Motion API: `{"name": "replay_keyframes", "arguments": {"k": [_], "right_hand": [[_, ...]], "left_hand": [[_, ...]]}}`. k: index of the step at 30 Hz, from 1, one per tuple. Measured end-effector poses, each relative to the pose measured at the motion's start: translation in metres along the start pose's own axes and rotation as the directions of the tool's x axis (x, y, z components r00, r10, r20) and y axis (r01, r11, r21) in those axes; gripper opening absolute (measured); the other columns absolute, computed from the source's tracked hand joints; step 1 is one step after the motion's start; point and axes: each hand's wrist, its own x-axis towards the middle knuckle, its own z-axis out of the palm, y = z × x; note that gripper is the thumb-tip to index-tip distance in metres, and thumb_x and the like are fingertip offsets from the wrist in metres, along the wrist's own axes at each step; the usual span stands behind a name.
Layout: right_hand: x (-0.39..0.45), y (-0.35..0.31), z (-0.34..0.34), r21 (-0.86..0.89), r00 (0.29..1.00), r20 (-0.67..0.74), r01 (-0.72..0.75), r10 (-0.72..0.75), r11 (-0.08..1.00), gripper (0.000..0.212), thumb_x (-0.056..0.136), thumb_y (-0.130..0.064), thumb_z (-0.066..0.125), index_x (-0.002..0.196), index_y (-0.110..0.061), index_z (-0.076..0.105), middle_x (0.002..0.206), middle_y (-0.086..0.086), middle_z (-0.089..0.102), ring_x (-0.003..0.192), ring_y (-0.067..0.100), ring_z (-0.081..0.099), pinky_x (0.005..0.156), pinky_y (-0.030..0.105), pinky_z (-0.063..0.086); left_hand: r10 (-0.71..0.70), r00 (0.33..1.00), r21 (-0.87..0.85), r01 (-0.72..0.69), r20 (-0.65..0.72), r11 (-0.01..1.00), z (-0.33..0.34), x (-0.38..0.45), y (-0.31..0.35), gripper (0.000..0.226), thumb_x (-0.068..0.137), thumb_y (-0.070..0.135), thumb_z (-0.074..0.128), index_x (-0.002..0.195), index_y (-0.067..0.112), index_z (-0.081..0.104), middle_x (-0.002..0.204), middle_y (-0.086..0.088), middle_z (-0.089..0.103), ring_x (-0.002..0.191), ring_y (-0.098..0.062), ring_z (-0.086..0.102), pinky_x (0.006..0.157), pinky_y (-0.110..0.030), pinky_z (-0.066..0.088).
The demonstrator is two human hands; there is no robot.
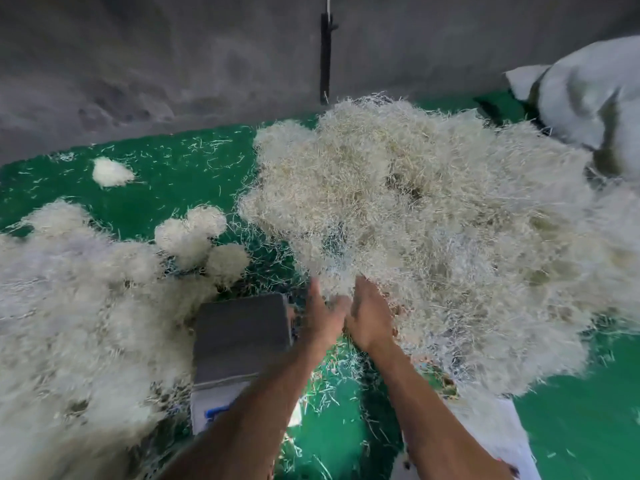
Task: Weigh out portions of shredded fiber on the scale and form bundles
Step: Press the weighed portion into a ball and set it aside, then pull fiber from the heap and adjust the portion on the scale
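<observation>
- Head view: a large heap of shredded fiber (433,230) is seen on the green floor mat (145,209), filling the centre and right of the frame.
- The left hand (323,315) and right hand (369,317) are held close together at the near edge of this heap, fingers pushed into the strands; fiber appears to be gathered between them, but whether the fingers are curled round it cannot be told, since the fingertips are buried and blurred.
- A scale (239,336) with a bare grey platform is placed just left of the left hand, its white base partly hidden under the left forearm.
- A second mass of fiber (79,306) is spread to the left of the scale.
- Three small rounded bundles (201,237) lie clustered beyond the scale; one further bundle (112,172) is set apart, nearer the grey wall (173,57).
- A white sack (588,95) is seen at upper right.
</observation>
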Motion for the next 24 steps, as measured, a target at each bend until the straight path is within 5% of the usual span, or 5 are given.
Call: {"name": "replay_keyframes", "arguments": {"k": [5, 11, 15, 18, 24], "right_hand": [[-0.004, 0.0, 0.009, 0.215, 0.981, 0.12, 0.124, -0.152, 0.969, 0.016, 0.092, -0.005, 0.053, 0.091, -0.02, 0.059, 0.084, -0.007, 0.058, 0.07, 0.004, 0.055, 0.063, 0.017, 0.045], [0.008, 0.013, -0.02, 0.355, 0.922, -0.349, -0.034, 0.166, 0.934, 0.027, 0.107, -0.033, 0.039, 0.108, -0.017, 0.059, 0.095, -0.001, 0.06, 0.069, 0.01, 0.062, 0.058, 0.028, 0.055], [0.013, 0.012, -0.022, 0.186, 0.98, -0.161, -0.088, 0.118, 0.979, 0.058, 0.105, -0.062, 0.026, 0.137, -0.021, 0.05, 0.118, 0.001, 0.056, 0.076, 0.008, 0.06, 0.069, 0.032, 0.057], [0.013, 0.005, -0.021, 0.104, 0.99, -0.135, -0.035, 0.049, 0.994, 0.058, 0.105, -0.059, 0.014, 0.13, -0.023, 0.052, 0.126, 0.005, 0.053, 0.086, 0.013, 0.061, 0.072, 0.039, 0.059], [0.006, -0.018, -0.042, -0.09, 0.996, 0.022, -0.08, 0.082, 0.993, 0.068, 0.105, -0.063, 0.027, 0.162, -0.028, 0.019, 0.166, 0.013, 0.028, 0.113, 0.024, 0.067, 0.081, 0.044, 0.058]], "left_hand": [[-0.099, 0.988, 0.211, 0.073, 0.116, 0.975, 0.004, 0.06, 0.012, 0.073, 0.098, 0.046, 0.06, 0.158, 0.019, 0.027, 0.163, -0.013, 0.026, 0.147, -0.034, 0.03, 0.118, -0.048, 0.028], [-0.052, 0.987, 0.29, 0.005, 0.155, 0.957, 0.009, 0.056, 0.021, 0.024, 0.097, 0.013, 0.044, 0.075, 0.02, 0.044, 0.079, -0.002, 0.048, 0.066, -0.012, 0.043, 0.06, -0.027, 0.041], [0.159, 0.962, 0.337, -0.229, 0.224, 0.913, -0.003, 0.029, 0.021, 0.035, 0.107, 0.03, 0.032, 0.112, 0.006, 0.058, 0.133, -0.027, 0.033, 0.105, -0.013, 0.053, 0.092, -0.04, 0.047], [0.105, 0.974, 0.104, -0.127, 0.199, 0.986, -0.033, 0.017, 0.022, 0.033, 0.105, 0.037, 0.04, 0.087, 0.014, 0.053, 0.064, 0.007, 0.048, 0.062, -0.014, 0.042, 0.057, -0.024, 0.038], [0.125, 0.989, -0.266, -0.1, 0.076, 0.959, -0.104, 0.0, 0.051, 0.021, 0.102, 0.013, 0.053, 0.121, 0.019, 0.061, 0.076, 0.015, 0.07, 0.068, 0.009, 0.066, 0.061, -0.013, 0.054]]}}
